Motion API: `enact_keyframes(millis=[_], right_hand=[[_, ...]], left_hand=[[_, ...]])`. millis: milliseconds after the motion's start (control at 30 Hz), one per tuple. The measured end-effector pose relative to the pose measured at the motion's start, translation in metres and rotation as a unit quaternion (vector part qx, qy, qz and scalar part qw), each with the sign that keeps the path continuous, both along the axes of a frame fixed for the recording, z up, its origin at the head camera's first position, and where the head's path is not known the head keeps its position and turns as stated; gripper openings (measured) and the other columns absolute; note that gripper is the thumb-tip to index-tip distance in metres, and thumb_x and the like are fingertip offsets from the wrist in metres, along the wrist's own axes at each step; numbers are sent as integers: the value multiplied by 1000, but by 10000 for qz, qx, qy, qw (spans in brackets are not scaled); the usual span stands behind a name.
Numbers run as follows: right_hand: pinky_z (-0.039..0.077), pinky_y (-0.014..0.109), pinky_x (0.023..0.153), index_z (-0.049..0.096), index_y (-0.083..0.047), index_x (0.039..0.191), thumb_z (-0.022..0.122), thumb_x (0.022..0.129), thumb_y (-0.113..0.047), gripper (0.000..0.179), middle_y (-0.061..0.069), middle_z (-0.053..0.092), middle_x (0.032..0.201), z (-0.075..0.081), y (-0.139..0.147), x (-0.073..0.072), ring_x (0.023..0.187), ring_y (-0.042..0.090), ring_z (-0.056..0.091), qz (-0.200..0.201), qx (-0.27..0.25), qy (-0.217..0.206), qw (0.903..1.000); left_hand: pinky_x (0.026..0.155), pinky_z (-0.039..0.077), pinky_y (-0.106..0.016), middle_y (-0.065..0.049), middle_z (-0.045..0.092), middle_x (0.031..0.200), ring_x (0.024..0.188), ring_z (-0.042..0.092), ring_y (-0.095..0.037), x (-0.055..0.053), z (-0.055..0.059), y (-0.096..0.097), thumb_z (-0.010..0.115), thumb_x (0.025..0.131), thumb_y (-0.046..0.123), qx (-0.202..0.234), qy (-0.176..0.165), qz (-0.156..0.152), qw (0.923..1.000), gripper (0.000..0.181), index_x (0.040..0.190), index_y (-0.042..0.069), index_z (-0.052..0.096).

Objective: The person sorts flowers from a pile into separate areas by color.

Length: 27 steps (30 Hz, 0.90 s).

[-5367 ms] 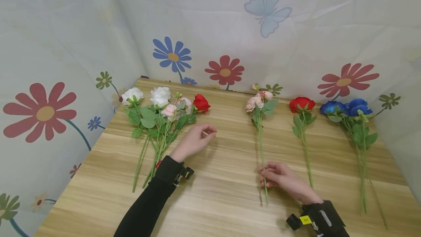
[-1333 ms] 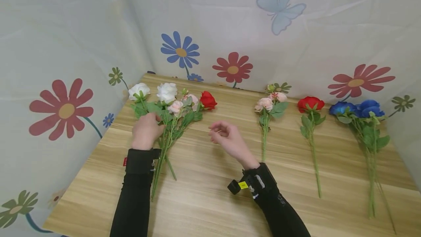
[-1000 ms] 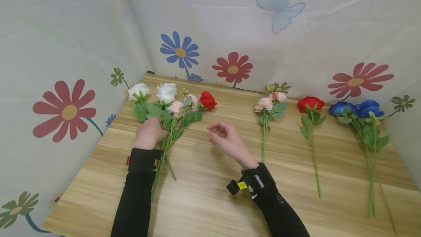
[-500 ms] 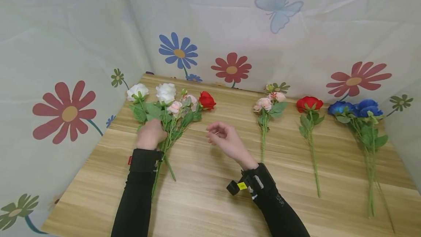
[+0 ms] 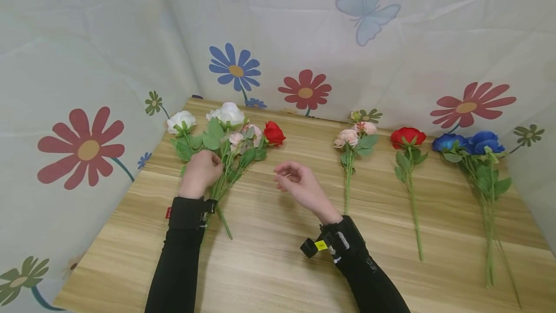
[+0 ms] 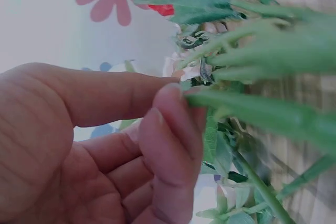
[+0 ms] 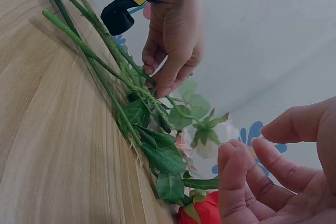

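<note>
My left hand pinches the green stem of a white rose between thumb and fingertips. In the right wrist view this rose's leaves stand above the others in the pile. Beside and under that hand lie another white rose, a pale pink rose stem and a red rose, their stems crossing. My right hand hovers over the wooden table, its fingers loosely curled and nothing held, to the right of this pile.
On the right lie a pink rose stem, a single red rose and blue roses, blooms toward the back. A flower-printed backdrop rises behind the table and along its sides.
Over the last half second the left hand has raised the white rose, its bloom shifting up and right. The right hand, earlier at the pink rose's stem, has moved left and stayed still.
</note>
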State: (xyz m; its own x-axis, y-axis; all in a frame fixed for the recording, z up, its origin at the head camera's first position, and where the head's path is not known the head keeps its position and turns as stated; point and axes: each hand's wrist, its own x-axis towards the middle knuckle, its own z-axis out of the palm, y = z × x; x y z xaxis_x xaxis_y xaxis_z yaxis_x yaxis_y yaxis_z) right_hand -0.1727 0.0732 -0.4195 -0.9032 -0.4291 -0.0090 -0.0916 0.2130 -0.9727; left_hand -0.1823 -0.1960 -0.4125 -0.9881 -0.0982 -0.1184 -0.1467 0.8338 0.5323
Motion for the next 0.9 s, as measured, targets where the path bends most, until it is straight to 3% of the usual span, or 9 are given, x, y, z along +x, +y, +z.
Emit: enact_keyframes(millis=[100,200,400,533,733,900], right_hand=[[58,54,86,61,6,119,58,98,-6,24,28,65,108,0,1,0,95,44,67,18,-14,-12,10000],[58,55,87,62,6,118,58,98,-7,24,31,64,110,0,2,0,95,44,67,32,-29,-11,10000],[58,55,87,60,8,120,57,99,-6,27,27,65,108,1,2,-1,91,36,69,30,-31,-2,10000],[58,54,88,60,8,121,57,98,-6,27,26,65,107,1,3,-1,89,30,69,22,-36,6,10000],[59,52,87,62,5,118,57,99,-6,23,31,63,108,3,4,0,91,38,69,16,-69,11,10000],[59,52,88,61,7,119,57,99,-6,25,33,63,110,2,5,-1,94,41,68,34,-88,-26,10000]], left_hand=[[64,49,-33,-20,71,96,71,64,-24,2,2,1,55,100,15,152,251,-61,9995,26,111,-4,69],[68,52,-37,-24,71,105,78,67,-29,3,4,3,54,101,16,331,458,-28,9984,30,117,-5,68],[70,54,-40,-22,71,102,81,68,-32,5,8,7,56,101,16,547,979,183,9935,28,116,-6,66],[65,53,-39,-23,72,95,73,67,-32,4,9,9,57,101,14,491,1532,247,9867,25,110,-6,68],[56,46,-32,-23,73,93,69,69,-32,4,11,10,58,101,13,473,2319,364,9709,23,110,-6,69],[56,47,-32,-22,74,94,70,70,-31,4,15,12,59,101,13,673,2633,331,9618,23,110,-5,70]])
